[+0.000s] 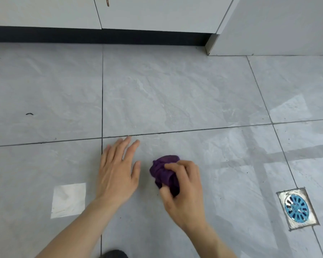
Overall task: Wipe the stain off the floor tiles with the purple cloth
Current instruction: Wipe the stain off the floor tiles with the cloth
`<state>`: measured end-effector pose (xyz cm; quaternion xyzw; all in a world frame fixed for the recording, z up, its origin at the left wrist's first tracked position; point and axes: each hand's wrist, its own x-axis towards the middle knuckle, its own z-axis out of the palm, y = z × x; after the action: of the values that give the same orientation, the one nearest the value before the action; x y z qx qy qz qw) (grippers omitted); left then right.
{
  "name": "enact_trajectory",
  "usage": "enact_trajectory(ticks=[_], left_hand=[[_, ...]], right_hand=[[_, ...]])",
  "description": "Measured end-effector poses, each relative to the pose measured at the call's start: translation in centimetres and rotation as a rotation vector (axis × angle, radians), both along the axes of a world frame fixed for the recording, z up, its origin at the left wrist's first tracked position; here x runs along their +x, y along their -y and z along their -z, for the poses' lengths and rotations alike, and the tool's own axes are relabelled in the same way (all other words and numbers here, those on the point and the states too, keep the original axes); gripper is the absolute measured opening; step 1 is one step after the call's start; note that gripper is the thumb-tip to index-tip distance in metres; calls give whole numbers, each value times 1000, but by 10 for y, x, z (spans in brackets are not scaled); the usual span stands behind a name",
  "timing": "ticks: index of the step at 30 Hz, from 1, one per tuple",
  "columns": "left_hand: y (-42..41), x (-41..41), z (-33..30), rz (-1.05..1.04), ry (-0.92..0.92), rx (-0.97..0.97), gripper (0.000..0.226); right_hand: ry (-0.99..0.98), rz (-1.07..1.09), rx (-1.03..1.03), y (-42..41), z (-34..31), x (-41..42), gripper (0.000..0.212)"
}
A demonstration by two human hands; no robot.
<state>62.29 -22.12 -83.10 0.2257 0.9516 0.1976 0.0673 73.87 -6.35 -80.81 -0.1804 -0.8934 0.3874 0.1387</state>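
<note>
My right hand [183, 190] grips a bunched purple cloth [164, 170] and presses it against the grey floor tile [175, 101]. To its left, my left hand [117, 168] lies flat on the floor with fingers spread, holding nothing. A small dark mark [29, 114] sits on the tile at the far left, well away from the cloth. A faint brownish smudge [17, 125] shows near it. Whatever lies under the cloth is hidden.
White cabinet doors with a black kickboard [101, 35] run along the back. A white panel [268, 34] stands at the back right. A square floor drain with a blue grate [296, 208] is at the right. A bright white patch [69, 200] lies left of my forearm.
</note>
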Motion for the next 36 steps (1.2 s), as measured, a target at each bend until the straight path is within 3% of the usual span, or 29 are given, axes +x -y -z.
enact_trajectory(ticks=[3, 7, 11, 23, 30, 36], left_hand=[[9, -4, 19, 47, -5, -144, 62], [13, -1, 38, 73, -32, -222, 64], [13, -1, 47, 60, -88, -261, 65], [13, -4, 46, 60, -59, -257, 65], [12, -4, 43, 52, -53, -233, 65], [12, -3, 42, 56, -45, -256, 64]], right_hand=[[-10, -245, 170, 14, 19, 22, 44], [181, -405, 316, 25, 46, 46, 77], [200, -388, 400, 16, 57, 31, 70], [291, -288, 382, -41, 59, -110, 57], [282, -86, 421, -48, 59, -96, 55], [332, -7, 632, -40, 49, -35, 60]])
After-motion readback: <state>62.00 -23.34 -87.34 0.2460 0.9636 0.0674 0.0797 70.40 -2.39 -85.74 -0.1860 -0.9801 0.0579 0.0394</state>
